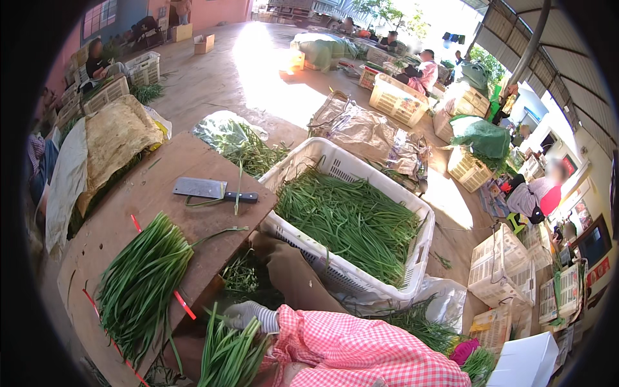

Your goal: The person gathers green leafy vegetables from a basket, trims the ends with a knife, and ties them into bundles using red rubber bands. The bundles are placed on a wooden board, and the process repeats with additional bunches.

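Note:
My right hand, in a grey glove with a striped cuff and a pink checked sleeve, is beside a loose bunch of chive-like leaves at the bottom. Its fingers are blurred and partly behind stems, so its grip is unclear. My left hand is out of view. A larger bunch of green leaves lies on the brown board, across a red strip. A second red strip runs along its lower left. Above the bunch lies a cleaver with a black handle, a green stalk across the handle.
A white plastic crate full of long green leaves stands right of the board. Plastic-wrapped greens and crumpled sacks lie beyond. Stacked crates and a white box are at the right. Several people sit farther off among crates.

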`<action>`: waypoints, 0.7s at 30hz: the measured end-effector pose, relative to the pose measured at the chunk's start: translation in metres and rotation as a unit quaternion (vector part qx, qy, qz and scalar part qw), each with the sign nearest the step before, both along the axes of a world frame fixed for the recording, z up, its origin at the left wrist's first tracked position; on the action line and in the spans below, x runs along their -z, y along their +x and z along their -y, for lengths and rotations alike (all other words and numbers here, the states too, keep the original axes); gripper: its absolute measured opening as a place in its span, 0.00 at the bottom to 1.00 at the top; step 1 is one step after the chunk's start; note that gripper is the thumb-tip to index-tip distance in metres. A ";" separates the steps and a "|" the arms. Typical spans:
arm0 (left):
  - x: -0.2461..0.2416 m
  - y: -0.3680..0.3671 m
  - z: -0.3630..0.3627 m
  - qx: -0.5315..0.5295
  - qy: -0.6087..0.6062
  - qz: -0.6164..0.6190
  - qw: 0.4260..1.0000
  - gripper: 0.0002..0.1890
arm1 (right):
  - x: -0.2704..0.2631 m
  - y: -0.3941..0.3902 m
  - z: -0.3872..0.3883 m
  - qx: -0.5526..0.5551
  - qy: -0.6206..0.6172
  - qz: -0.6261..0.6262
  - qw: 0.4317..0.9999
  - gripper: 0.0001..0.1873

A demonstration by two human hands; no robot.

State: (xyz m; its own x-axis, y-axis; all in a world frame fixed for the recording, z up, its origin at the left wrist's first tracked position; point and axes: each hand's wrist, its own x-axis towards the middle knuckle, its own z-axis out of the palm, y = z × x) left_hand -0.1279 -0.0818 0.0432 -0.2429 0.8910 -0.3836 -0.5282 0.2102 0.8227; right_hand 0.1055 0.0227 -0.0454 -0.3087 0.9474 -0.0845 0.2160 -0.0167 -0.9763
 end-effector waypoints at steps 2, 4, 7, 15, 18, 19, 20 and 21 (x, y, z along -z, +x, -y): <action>0.000 0.003 0.001 -0.003 0.000 -0.004 1.000 0.17 | -0.015 0.005 -0.012 0.001 0.005 0.047 0.999 0.12; -0.001 0.005 0.002 0.000 -0.002 -0.005 1.000 0.17 | -0.008 0.012 -0.022 -0.003 0.056 0.116 0.992 0.09; -0.003 0.000 0.013 -0.030 0.008 -0.021 0.999 0.18 | 0.011 0.005 -0.021 0.005 -0.038 -0.039 0.998 0.05; -0.021 -0.055 0.066 -0.094 0.014 0.110 0.989 0.19 | -0.016 0.122 -0.014 0.214 0.148 0.152 0.954 0.10; -0.008 -0.063 0.076 -0.094 0.096 0.181 0.974 0.17 | -0.007 0.129 -0.007 0.144 -0.010 0.135 0.980 0.11; -0.008 -0.058 0.079 -0.097 0.110 0.167 0.975 0.16 | -0.028 0.114 -0.003 0.122 -0.063 0.115 0.984 0.13; -0.008 -0.054 0.083 -0.111 0.107 0.180 0.971 0.15 | -0.038 0.101 0.000 0.102 -0.116 0.094 0.983 0.16; -0.007 -0.053 0.086 -0.121 0.105 0.195 0.968 0.14 | -0.028 0.090 0.001 0.059 -0.107 0.067 0.990 0.23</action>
State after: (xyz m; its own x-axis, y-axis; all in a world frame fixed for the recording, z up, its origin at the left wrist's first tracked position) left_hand -0.1806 -0.1680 0.0506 -0.3269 0.8948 -0.3042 -0.8196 -0.1081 0.5626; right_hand 0.1956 0.0215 -0.0178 -0.1705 0.9322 -0.3192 0.3274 -0.2520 -0.9107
